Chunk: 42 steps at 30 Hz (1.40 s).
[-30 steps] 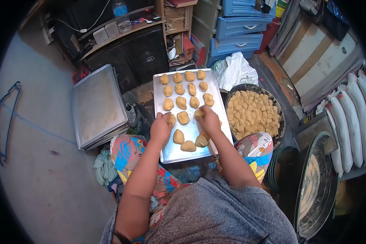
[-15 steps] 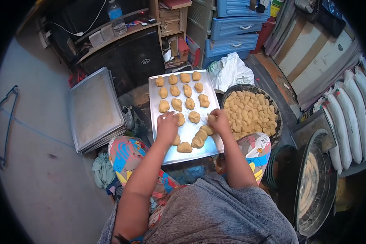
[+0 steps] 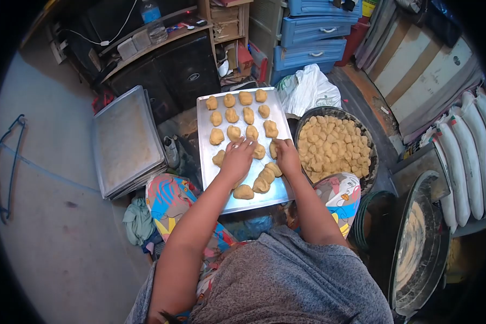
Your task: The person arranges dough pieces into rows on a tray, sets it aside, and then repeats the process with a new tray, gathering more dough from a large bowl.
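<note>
A silvery metal baking tray [image 3: 206, 181] lies across my lap, bearing rows of tan dough pieces [image 3: 248, 114]. My left hand [image 3: 238, 160] is laid palm down over the tray's middle, fingers stretched forward between a dough piece on its left [image 3: 218, 157] and another on its right [image 3: 258, 151]; whatever lies beneath the palm is hidden. At the tray's right side, my right hand [image 3: 288, 156] has its fingers closed around a dough piece [image 3: 274, 149], at the end of that row. Closer to me, several dough pieces touch in a slanting cluster [image 3: 265, 179], with one more [image 3: 243, 192] at the near edge.
A round dark basin [image 3: 376, 159] heaped with small dough lumps stands right of the tray. Stacked metal trays [image 3: 128, 146] lean at left. Behind are a white plastic bag [image 3: 313, 92] and blue drawers [image 3: 310, 54]. Filled white sacks [image 3: 459, 167] and a large black pan [image 3: 416, 248] are at right.
My left hand has shifted right and slightly forward, uncovering a dough piece at its left. My right hand has come inward and forward, bringing a dough piece to the row's right end.
</note>
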{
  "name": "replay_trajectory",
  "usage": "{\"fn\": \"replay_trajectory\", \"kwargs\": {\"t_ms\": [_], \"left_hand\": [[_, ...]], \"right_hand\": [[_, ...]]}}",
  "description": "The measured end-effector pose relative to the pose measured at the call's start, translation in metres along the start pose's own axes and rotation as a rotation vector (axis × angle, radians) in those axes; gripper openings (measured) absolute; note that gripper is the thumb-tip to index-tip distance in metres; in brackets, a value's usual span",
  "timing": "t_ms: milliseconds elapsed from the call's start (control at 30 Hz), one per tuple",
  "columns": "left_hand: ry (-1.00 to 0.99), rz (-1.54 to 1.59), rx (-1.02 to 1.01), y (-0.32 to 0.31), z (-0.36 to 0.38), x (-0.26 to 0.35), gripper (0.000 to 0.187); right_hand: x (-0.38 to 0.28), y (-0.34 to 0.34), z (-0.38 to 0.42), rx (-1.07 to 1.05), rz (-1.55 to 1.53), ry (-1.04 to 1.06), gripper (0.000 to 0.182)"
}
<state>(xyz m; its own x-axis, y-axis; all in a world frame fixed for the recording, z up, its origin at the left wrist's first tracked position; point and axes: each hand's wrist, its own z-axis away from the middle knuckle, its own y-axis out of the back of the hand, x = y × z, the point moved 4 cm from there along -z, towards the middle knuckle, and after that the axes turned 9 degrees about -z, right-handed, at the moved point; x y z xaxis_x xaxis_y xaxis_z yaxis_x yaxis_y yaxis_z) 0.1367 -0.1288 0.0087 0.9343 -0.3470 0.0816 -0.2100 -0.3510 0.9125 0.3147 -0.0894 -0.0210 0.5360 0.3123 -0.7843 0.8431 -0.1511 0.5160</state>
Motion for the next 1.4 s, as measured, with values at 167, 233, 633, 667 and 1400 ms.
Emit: {"fn": "replay_trajectory", "kwargs": {"t_ms": [167, 233, 633, 667, 1400], "left_hand": [[0.064, 0.075, -0.340, -0.025, -0.009, 0.007, 0.040], [-0.036, -0.037, -0.113, -0.011, -0.002, 0.021, 0.040], [0.151, 0.290, -0.332, 0.015, 0.059, 0.060, 0.048], [0.171, 0.296, -0.367, 0.016, 0.060, 0.059, 0.050], [0.253, 0.014, 0.067, 0.041, 0.078, 0.016, 0.025]], "right_hand": [[-0.009, 0.008, 0.011, 0.041, 0.233, 0.230, 0.031], [-0.035, 0.028, 0.013, -0.025, 0.119, 0.216, 0.032], [-0.025, 0.039, 0.056, -0.320, 0.060, -0.190, 0.025], [-0.023, 0.039, 0.057, -0.318, 0.060, -0.190, 0.025], [-0.085, 0.006, 0.070, -0.316, 0.261, 0.361, 0.027]]}}
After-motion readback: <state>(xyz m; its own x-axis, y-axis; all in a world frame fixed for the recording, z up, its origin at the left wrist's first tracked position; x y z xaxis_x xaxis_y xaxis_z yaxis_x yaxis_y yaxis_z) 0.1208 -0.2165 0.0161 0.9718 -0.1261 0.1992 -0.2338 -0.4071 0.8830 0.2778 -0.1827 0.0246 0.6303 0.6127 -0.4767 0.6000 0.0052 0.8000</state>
